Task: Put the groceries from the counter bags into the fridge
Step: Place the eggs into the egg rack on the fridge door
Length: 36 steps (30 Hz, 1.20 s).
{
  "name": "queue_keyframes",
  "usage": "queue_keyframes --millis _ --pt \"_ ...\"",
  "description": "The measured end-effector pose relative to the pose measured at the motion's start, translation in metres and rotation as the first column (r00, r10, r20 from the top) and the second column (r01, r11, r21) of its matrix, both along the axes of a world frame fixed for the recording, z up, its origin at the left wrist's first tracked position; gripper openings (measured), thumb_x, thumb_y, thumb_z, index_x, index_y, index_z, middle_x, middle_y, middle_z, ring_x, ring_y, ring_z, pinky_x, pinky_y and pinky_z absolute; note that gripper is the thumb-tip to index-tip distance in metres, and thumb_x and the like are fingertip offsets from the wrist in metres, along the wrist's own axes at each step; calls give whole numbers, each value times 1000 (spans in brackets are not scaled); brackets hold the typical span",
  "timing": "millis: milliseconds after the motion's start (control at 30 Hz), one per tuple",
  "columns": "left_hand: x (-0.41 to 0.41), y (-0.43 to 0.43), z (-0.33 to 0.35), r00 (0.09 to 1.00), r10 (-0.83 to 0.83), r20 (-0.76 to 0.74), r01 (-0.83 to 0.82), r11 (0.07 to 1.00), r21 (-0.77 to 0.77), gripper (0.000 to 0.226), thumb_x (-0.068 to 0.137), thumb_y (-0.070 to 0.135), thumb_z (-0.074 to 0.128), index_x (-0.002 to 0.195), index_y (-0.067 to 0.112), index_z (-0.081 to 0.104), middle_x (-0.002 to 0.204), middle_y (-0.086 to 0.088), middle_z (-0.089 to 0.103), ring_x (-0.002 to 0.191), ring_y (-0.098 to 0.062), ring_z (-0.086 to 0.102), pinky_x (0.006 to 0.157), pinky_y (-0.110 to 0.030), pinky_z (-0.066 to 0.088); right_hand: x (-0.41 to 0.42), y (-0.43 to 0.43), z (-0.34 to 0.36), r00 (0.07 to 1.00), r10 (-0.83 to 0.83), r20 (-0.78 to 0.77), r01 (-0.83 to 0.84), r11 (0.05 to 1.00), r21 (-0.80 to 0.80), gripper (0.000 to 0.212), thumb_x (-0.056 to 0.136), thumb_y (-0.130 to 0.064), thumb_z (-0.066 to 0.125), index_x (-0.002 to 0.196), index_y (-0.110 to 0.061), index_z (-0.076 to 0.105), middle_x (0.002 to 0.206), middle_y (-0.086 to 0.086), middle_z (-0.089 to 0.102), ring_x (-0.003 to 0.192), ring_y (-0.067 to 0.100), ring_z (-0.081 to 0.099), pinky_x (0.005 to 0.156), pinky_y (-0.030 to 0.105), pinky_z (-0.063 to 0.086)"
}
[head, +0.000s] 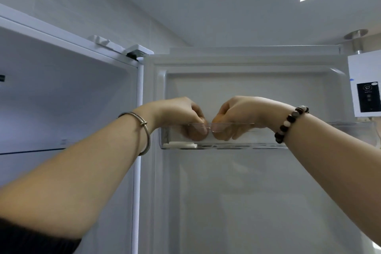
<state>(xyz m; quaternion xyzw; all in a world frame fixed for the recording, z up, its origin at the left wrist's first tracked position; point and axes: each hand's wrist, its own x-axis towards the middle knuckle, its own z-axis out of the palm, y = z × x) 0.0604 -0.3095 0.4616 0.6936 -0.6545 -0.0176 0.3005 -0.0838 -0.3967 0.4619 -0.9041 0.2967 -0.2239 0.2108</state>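
The fridge stands open, with its door [247, 192] swung out in front of me. At the top of the door is a clear door bin [266, 144] with a white egg tray [181, 145] on its floor. Both hands reach over the bin's front rim, close together, fingers curled downward. My left hand [181, 115] pinches a small brownish egg [203, 130], seen through the clear wall. My right hand [239, 115] pinches another egg [217, 128] right beside it. Both eggs are largely covered by fingers. No grocery bags are in view.
The fridge's inner compartment [61, 99] is open at the left, with a glass shelf edge [31, 150] low down. A white wall-mounted heater [367, 84] hangs just right of the door. The ceiling is close above.
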Motion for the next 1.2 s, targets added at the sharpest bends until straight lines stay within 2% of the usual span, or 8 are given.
queue_keyframes --millis 200,367,567,700,800,900,1000,1200 --pt "2 -7 2 1000 18 25 -20 997 71 19 79 11 71 97 8 66 87 -6 69 76 -17 64 65 -22 52 1 -2 -1 997 -73 -21 74 997 33 21 82 -18 69 95 -2 70 90 12 74 88 23 70 79 32 56" --pt "0 -9 2 1000 -5 -9 6 990 142 18 82 5 67 100 7 65 83 -7 66 75 -20 63 69 -27 55 0 -2 1 994 -72 -78 76 996 46 11 80 -21 73 82 -11 69 79 4 74 86 21 68 81 32 54" --pt "1 -8 3 998 47 32 -51 990 132 19 79 17 74 93 7 66 84 -9 69 84 -27 67 82 -35 56 0 -2 1 989 -70 -132 76 996 42 11 80 -22 73 72 -15 68 69 -1 70 78 19 63 73 28 50" --pt "3 -9 2 990 106 93 -116 988 105 30 76 30 76 95 8 69 90 -9 71 82 -26 66 77 -32 54 0 -4 1 984 -66 -164 75 996 49 11 80 -22 73 72 -15 68 68 -1 68 76 18 60 72 28 49" --pt "3 -7 2 992 100 75 -108 989 104 23 78 26 74 97 13 71 88 -4 70 80 -20 65 68 -25 52 1 -6 1 984 -64 -164 74 996 57 12 80 -21 72 71 -15 67 68 -1 66 76 19 59 70 27 48" --pt "3 -4 3 996 77 44 -82 989 125 22 78 25 75 98 15 73 90 -4 73 87 -21 68 77 -29 56 2 -5 1 984 -70 -164 83 994 71 12 81 -22 72 73 -15 66 72 0 65 77 19 57 68 26 47" --pt "2 -3 2 996 70 50 -75 990 118 25 77 27 76 98 13 73 85 -3 72 81 -20 66 80 -31 55 2 -5 1 981 -78 -178 90 994 63 14 81 -27 72 79 -14 65 84 4 67 81 20 59 70 28 47" --pt "2 -2 2 994 87 72 -95 990 102 26 81 32 71 98 11 73 98 -12 71 88 -28 67 81 -35 54 5 -6 0 981 -103 -166 112 993 45 25 80 -33 72 90 -12 64 93 8 68 77 20 60 64 28 47"
